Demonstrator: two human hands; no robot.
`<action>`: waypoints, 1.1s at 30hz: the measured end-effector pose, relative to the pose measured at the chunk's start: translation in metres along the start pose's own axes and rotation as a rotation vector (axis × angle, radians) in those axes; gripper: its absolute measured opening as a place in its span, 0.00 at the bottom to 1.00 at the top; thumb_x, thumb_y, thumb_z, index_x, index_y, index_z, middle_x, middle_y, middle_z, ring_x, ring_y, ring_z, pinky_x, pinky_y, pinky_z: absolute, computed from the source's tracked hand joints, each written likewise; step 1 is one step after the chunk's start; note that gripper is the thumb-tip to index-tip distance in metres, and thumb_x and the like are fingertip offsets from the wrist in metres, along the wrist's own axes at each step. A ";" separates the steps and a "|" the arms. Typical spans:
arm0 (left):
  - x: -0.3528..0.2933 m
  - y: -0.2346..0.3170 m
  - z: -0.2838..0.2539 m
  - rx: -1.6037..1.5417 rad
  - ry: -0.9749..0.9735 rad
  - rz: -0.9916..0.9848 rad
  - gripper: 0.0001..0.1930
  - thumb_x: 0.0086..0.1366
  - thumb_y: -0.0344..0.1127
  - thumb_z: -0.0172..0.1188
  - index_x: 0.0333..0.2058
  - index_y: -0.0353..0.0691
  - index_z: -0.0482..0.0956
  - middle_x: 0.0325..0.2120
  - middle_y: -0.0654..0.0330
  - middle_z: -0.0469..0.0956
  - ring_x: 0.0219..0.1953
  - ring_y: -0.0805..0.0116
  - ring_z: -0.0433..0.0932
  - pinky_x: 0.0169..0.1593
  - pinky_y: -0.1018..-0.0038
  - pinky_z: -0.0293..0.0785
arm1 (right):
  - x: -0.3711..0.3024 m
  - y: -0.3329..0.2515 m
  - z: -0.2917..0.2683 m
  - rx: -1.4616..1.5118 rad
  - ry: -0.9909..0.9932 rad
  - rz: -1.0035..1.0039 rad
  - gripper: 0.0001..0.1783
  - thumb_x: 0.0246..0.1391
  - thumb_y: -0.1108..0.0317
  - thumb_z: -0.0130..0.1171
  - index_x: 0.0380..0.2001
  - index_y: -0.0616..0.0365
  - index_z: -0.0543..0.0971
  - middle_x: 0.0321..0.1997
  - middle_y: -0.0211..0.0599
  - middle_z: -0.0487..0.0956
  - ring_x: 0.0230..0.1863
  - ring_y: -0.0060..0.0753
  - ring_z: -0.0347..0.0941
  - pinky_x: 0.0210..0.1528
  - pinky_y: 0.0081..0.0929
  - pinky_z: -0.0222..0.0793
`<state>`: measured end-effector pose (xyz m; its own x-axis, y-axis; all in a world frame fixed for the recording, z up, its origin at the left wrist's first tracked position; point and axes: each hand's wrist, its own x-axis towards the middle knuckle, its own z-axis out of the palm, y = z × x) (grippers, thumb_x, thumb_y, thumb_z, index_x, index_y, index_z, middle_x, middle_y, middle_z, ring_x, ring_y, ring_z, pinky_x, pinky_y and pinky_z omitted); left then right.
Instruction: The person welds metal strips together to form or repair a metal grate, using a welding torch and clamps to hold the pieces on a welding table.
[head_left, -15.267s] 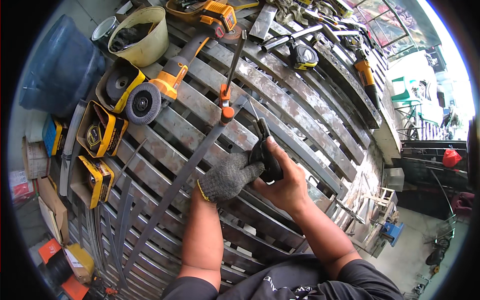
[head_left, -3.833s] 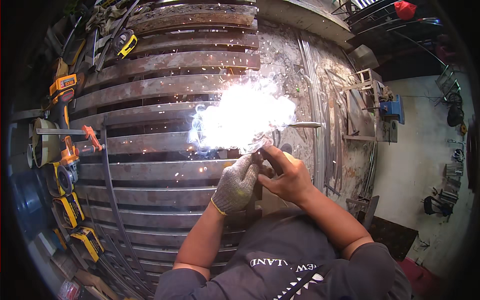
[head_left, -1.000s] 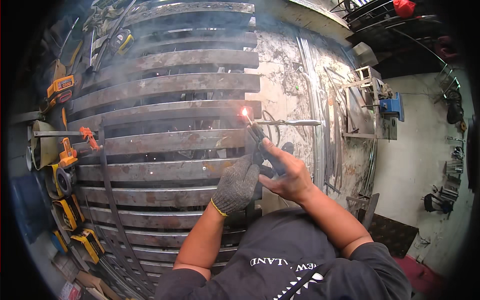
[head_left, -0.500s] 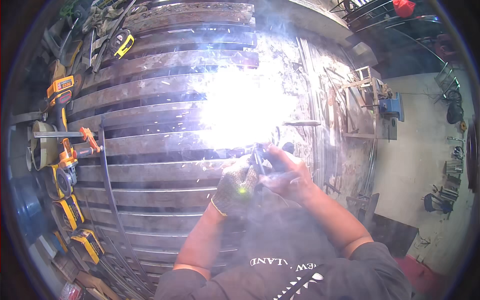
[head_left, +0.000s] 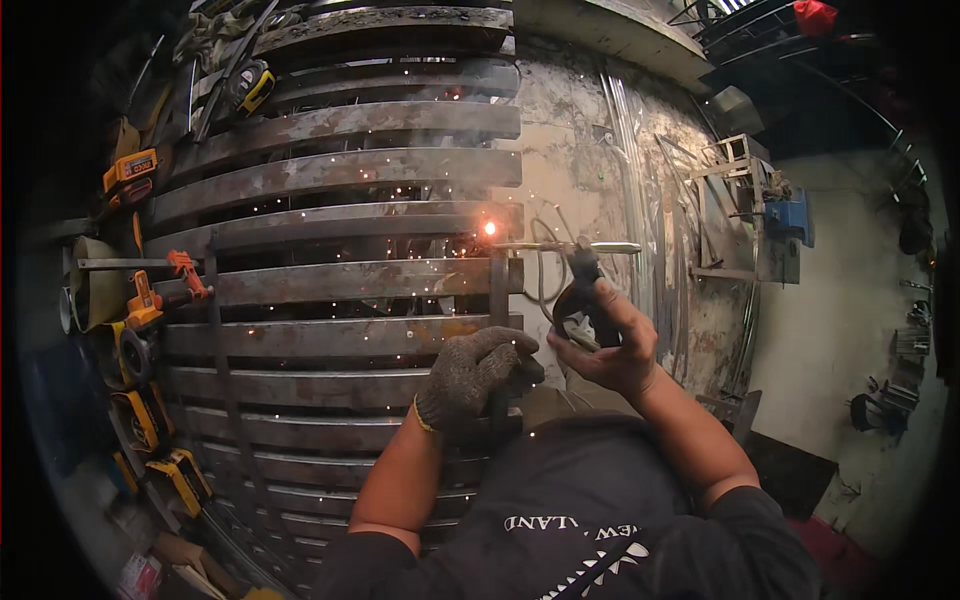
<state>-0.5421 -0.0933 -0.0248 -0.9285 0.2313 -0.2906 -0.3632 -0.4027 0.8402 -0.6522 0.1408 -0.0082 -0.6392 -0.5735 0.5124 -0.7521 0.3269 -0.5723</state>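
Observation:
My right hand (head_left: 615,355), bare, is closed around a black welding electrode holder (head_left: 583,268). A thin electrode (head_left: 530,246) in its jaws points left, its tip near a glowing orange spot (head_left: 490,229) on the slatted steel bench. Orange sparks scatter around that spot. In a grey knit glove, my left hand (head_left: 470,372) is closed, its fingers curled over an upright steel bar (head_left: 499,295) that crosses the horizontal steel slats (head_left: 340,283). The glove hides the middle of this bar. A cable loops beside the holder.
Along the left side lie an orange-handled clamp (head_left: 185,275), a yellow tape measure (head_left: 255,87), a cordless tool with an orange battery (head_left: 130,170) and yellow-black cases (head_left: 180,485). Another long bar (head_left: 225,380) crosses the slats. A blue vise (head_left: 788,217) stands at right.
The bright white arc and most of the smoke have gone, leaving a glowing spot and sparks. My right hand has moved right with the holder, away from my left hand.

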 end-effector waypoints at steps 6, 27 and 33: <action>-0.002 -0.036 -0.022 -0.243 -0.073 0.168 0.22 0.81 0.47 0.54 0.46 0.28 0.83 0.32 0.50 0.87 0.37 0.60 0.90 0.43 0.66 0.87 | 0.017 0.003 -0.054 0.181 -0.089 -0.044 0.58 0.49 0.86 0.76 0.80 0.58 0.56 0.43 0.45 0.85 0.39 0.37 0.85 0.43 0.35 0.84; -0.107 -0.014 0.094 0.814 1.207 0.164 0.13 0.74 0.42 0.63 0.42 0.36 0.87 0.38 0.46 0.87 0.41 0.45 0.86 0.46 0.59 0.81 | 0.026 0.101 -0.197 0.022 -0.384 0.010 0.66 0.46 0.65 0.81 0.80 0.62 0.48 0.46 0.44 0.88 0.42 0.55 0.86 0.46 0.45 0.81; -0.073 -0.027 0.128 1.205 1.170 0.076 0.14 0.70 0.44 0.64 0.39 0.38 0.88 0.43 0.44 0.85 0.50 0.41 0.82 0.57 0.50 0.77 | -0.015 0.178 -0.229 -0.119 -0.281 0.356 0.64 0.42 0.61 0.83 0.78 0.56 0.54 0.46 0.48 0.86 0.46 0.57 0.85 0.52 0.48 0.79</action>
<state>-0.4544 0.0138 0.0325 -0.6955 -0.7152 0.0693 -0.5697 0.6076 0.5535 -0.8130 0.3792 0.0287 -0.8050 -0.5856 0.0950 -0.5172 0.6145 -0.5957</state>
